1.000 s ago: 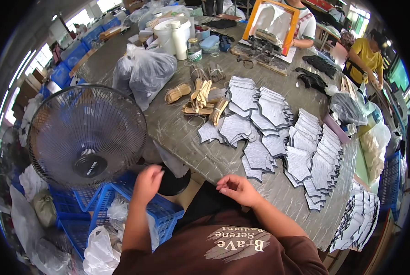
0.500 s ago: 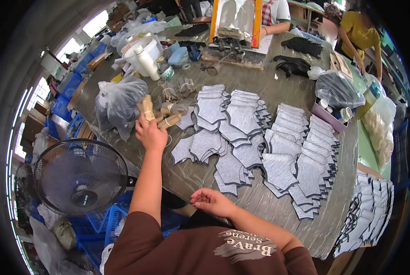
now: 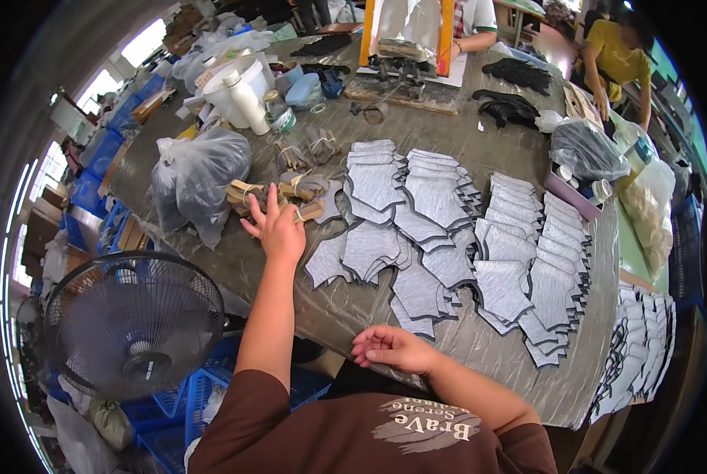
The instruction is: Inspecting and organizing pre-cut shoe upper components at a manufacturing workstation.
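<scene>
My left hand is open, fingers spread, just beside several tan bundles of strips tied with thin bands. Its fingertips overlap the bundles in view; whether they touch cannot be told. Two darker tied bundles lie just beyond. Near the table's front edge, my right hand is held with its fingers loosely bent and apart, holding nothing. To the right of the bundles, overlapping rows of grey, dark-edged cut fabric pieces cover the middle of the table.
A plastic bag sits left of the bundles, with a white bottle and bucket behind. A black fan stands at the left. An orange-framed screen stands at the far side near a person. A pink box sits at the right.
A tan bundle that stood raised at my left hand now lies down among the others, and that hand has let go and spread its fingers. My right hand has shifted slightly right in view.
</scene>
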The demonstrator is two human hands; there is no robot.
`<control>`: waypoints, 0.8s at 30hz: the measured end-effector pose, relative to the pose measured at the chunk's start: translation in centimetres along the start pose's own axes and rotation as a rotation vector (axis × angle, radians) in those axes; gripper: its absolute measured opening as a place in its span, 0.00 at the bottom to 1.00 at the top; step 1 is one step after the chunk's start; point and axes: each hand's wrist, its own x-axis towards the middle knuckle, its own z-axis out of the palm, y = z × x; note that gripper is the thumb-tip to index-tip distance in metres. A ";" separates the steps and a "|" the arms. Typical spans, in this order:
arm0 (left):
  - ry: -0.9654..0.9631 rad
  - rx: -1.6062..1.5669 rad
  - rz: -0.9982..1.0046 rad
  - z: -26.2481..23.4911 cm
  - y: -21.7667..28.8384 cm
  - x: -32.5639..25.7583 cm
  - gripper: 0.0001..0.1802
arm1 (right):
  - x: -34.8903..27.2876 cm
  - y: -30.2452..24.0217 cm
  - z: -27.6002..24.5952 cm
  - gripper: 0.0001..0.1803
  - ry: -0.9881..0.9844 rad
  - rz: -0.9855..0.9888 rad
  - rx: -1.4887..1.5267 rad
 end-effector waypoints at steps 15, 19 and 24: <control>-0.263 -1.079 0.549 -8.0 10.1 -10.9 0.22 | -0.4 -1.1 3.6 0.25 0.864 -0.561 -0.443; -0.172 -1.169 0.446 -8.2 9.0 -10.3 0.23 | -4.0 -2.3 4.6 0.17 0.887 -0.306 -0.664; -0.636 -1.234 0.664 -7.1 9.4 -10.0 0.35 | -6.2 -3.0 6.1 0.17 0.888 -0.272 -0.973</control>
